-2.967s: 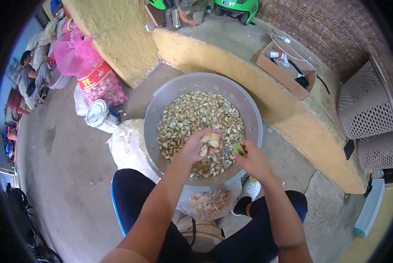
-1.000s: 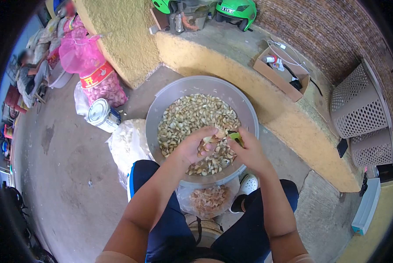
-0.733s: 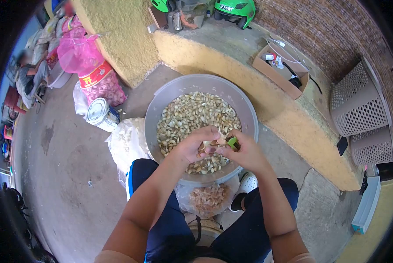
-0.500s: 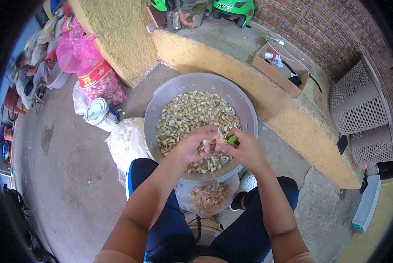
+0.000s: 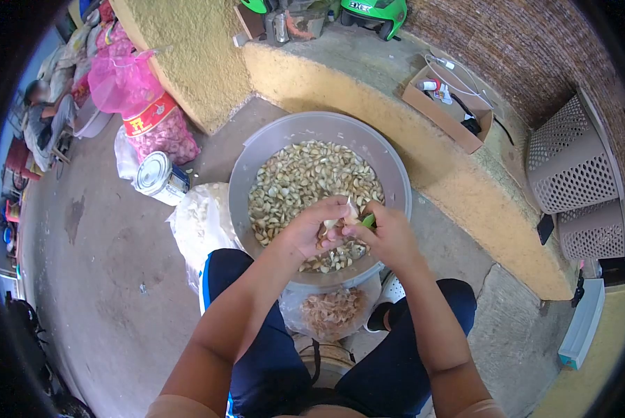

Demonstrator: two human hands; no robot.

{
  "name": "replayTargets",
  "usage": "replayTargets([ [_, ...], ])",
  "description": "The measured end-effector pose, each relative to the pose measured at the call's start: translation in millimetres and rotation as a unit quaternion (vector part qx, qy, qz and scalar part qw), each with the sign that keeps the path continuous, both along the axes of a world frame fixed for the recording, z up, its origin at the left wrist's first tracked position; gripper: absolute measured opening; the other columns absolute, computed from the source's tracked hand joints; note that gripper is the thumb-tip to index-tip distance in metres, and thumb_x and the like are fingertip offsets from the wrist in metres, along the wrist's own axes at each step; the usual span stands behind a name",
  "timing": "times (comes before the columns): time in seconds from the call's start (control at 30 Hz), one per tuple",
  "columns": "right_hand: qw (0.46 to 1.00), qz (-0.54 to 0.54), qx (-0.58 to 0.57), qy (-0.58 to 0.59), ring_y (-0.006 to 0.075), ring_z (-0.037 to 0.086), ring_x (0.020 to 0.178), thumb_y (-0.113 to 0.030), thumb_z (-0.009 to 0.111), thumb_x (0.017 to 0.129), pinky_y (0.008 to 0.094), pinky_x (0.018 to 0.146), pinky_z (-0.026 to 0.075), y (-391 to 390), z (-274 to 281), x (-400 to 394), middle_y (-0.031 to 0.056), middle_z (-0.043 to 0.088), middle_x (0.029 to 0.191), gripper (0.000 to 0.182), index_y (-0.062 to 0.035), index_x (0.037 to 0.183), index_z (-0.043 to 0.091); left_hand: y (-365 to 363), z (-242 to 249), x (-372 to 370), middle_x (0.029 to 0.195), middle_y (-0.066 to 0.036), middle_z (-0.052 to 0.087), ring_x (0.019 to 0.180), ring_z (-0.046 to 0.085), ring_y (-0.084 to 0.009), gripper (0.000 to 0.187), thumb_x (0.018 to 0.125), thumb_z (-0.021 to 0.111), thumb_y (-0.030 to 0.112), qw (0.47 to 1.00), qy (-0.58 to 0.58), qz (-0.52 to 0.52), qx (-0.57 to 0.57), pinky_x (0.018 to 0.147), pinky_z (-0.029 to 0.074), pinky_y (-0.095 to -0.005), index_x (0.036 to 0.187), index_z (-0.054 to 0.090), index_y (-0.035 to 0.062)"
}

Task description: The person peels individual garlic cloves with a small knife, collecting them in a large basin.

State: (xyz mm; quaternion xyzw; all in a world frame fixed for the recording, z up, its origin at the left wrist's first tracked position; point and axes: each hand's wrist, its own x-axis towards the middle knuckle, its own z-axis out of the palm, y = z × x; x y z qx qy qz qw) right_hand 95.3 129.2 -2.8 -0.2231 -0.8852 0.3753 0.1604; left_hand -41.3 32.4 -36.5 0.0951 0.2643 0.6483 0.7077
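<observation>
Above a large round grey tub (image 5: 240,160), my two hands meet near its front side. My left hand (image 5: 309,228) has its fingers closed round garlic cloves (image 5: 332,224), one pale and partly skinned. Pinched in my right hand (image 5: 392,235) is what looks like a small knife with a green handle (image 5: 369,221); the fingers hide its blade. Papery skin shows between the fingertips of both hands. Many loose cloves (image 5: 305,171) fill the tub below. A clear bag of brown garlic skins (image 5: 333,312) sits under the tub's front edge, between my knees.
Left of the tub are a white plastic bag (image 5: 204,219), a lidded pail (image 5: 160,177) and a pink mesh sack of garlic (image 5: 162,136). A yellow ledge (image 5: 354,87) curves behind, carrying a cardboard box (image 5: 448,108) and green helmet (image 5: 375,15). Another person (image 5: 44,115) sits far left.
My right hand has turned slightly, so less of the green handle shows. More of the pale clove is visible in my left fingers. The view has shifted a little.
</observation>
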Motion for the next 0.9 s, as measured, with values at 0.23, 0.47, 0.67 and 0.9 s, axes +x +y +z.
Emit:
replayTargets([
  [0.23,0.997,0.023,0.066,0.012,0.0298,0.056,0.055,-0.043,0.065,0.070,0.0368,0.050,0.043,-0.5,-5.7,-1.2,0.0133,0.054,0.059,0.042,-0.0034,0.072,0.050,-0.3,-1.8,-2.0,0.058,-0.003,0.045,0.041,0.040,-0.0041,0.015,0.079,0.057,0.017,0.999,0.002,-0.027,-0.027,0.031,0.030,-0.0145,0.081,0.045,0.0080],
  [0.47,0.991,-0.005,0.124,0.053,0.0298,0.056,0.053,-0.042,0.063,0.072,0.0369,0.048,0.044,-2.3,-17.0,-3.2,0.0124,0.054,0.059,0.040,-0.0044,0.070,0.049,0.5,5.3,3.7,0.058,-0.001,0.045,0.044,0.044,-0.0036,0.012,0.080,0.056,0.017,0.998,-0.037,0.010,-0.040,0.031,0.030,-0.0140,0.080,0.046,0.0085],
  [0.67,0.994,-0.031,0.098,0.049,0.0303,0.055,0.052,-0.042,0.061,0.074,0.0371,0.047,0.042,-3.6,-22.1,-4.9,0.0134,0.053,0.058,0.040,-0.0034,0.070,0.049,0.8,2.6,6.6,0.061,-0.001,0.046,0.046,0.045,-0.0036,0.013,0.080,0.056,0.018,0.996,-0.071,0.030,-0.040,0.032,0.031,-0.0137,0.084,0.048,0.0082],
  [0.9,0.995,0.045,-0.088,-0.019,0.0279,0.054,0.053,-0.041,0.060,0.076,0.0357,0.051,0.041,9.0,-7.3,-0.3,0.0157,0.053,0.059,0.041,-0.0005,0.078,0.055,-2.4,7.3,-2.7,0.067,-0.003,0.051,0.045,0.046,-0.0051,0.017,0.079,0.058,0.016,0.997,0.077,-0.015,-0.021,0.033,0.032,-0.0146,0.090,0.050,0.0045],
])
